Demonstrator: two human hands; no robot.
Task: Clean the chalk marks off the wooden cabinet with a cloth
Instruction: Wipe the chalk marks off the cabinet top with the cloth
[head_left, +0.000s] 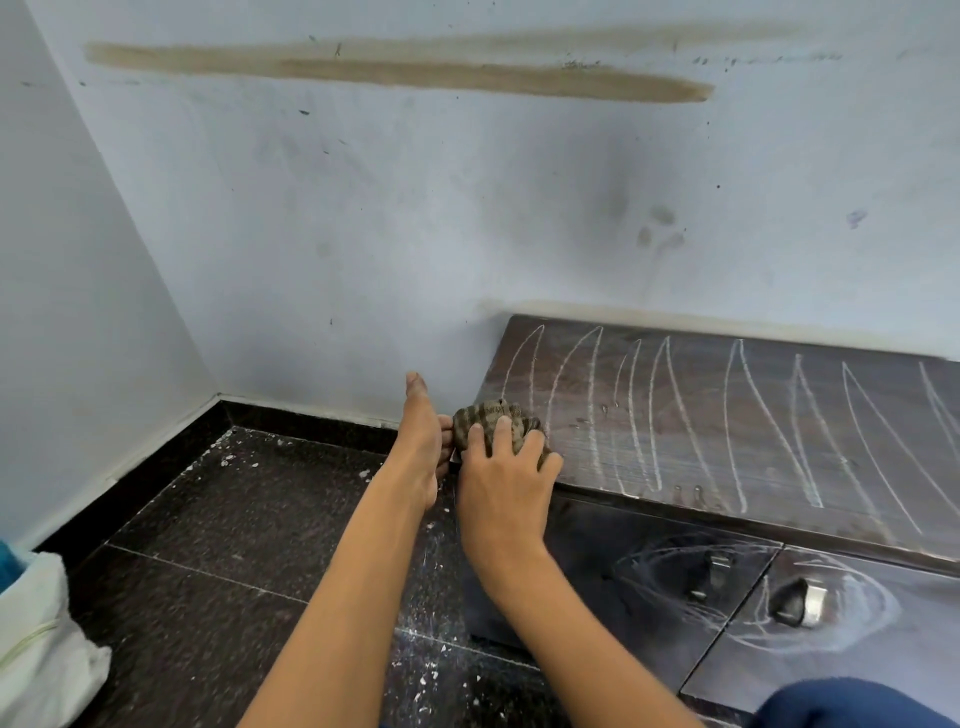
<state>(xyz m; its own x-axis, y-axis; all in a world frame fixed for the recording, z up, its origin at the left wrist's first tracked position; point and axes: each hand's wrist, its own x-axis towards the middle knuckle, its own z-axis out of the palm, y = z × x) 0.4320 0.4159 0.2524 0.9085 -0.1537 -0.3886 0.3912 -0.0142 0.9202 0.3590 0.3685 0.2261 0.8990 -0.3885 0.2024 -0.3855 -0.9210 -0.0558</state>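
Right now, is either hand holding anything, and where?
The right hand presses the bunched cloth from above at the cabinet's left end. The left hand holds nothing.

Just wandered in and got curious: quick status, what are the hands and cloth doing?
Right hand presses cloth on cabinet top's left corner. Left hand open beside it, at the edge. Chalk marks mostly unwiped. Nothing in the way.
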